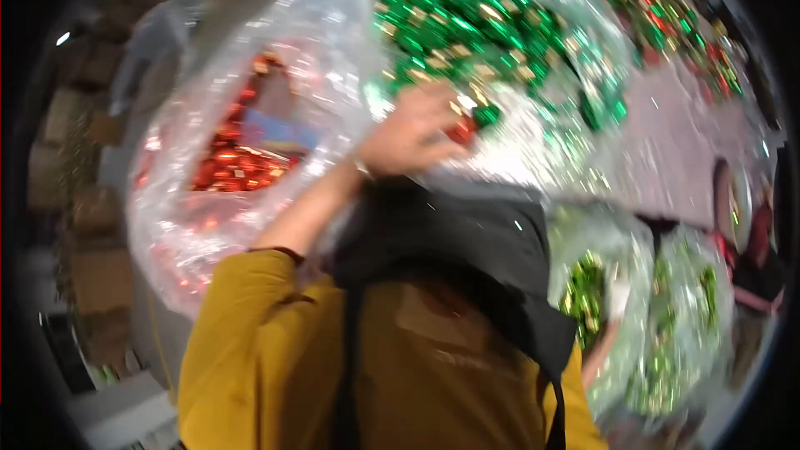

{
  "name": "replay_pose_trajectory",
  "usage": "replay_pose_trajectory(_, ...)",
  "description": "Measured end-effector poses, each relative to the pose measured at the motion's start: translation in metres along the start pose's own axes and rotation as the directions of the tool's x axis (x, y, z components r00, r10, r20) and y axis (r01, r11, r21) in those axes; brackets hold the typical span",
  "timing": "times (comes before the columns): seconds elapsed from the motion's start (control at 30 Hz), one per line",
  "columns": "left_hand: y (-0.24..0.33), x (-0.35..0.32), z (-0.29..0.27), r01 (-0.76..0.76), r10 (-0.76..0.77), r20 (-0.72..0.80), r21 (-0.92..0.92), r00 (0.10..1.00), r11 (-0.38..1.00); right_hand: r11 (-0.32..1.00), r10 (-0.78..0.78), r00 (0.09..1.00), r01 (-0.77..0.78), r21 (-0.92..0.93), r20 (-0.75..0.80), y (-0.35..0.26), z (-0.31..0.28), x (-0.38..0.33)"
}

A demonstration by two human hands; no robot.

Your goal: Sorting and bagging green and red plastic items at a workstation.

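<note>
My left hand (412, 129) is bent around small shiny red and green foil pieces (467, 122), pinched between thumb and fingers; blur hides their exact kind. Just beyond it, a clear plastic bag (350, 42) spreads open around a heap of glossy green pieces with gold glints (475, 29). Low on the right, my right hand (615, 304) reaches into another clear bag (612, 233), beside shiny lime-green pieces (583, 296). Its fingers are blurred and partly hidden there.
To the left, a large clear bag (171, 200) holds shiny red pieces (242, 162). Mixed red, green and gold pieces (667, 17) lie at the far right. Another bag of lime-green pieces (658, 375) stands at the lower right. Cardboard boxes (100, 279) line the left side.
</note>
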State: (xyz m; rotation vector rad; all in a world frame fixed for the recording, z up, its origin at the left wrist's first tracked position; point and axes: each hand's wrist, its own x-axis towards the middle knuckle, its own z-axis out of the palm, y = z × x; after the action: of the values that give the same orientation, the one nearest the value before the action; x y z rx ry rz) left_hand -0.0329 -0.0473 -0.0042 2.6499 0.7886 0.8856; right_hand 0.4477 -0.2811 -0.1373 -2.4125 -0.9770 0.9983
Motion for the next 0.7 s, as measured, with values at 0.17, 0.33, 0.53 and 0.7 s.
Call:
replay_pose_trajectory(0.17,0.0,-0.003,0.016,0.027,-0.028,-0.018,-0.042,0.999,0.999,0.545,-0.665,0.653,0.756,0.362,-0.362,-0.276,0.013,-0.05)
replay_pose_trajectory(0.33,0.004,-0.002,0.015,0.012,-0.011,0.017,-0.049,1.0,0.999,0.399,-0.906,0.384,0.915,-0.059,-0.179,-0.375,0.056,-0.04)
replay_pose_trajectory(0.53,0.003,-0.004,0.015,-0.009,0.008,-0.007,-0.096,1.0,0.995,0.481,-0.829,0.502,0.865,-0.144,0.246,-0.392,0.082,-0.014)
replay_pose_trajectory(0.7,-0.009,-0.003,0.013,-0.053,0.05,-0.025,-0.115,0.998,0.992,0.259,-0.734,0.355,0.935,-0.244,0.579,-0.428,0.075,-0.016)
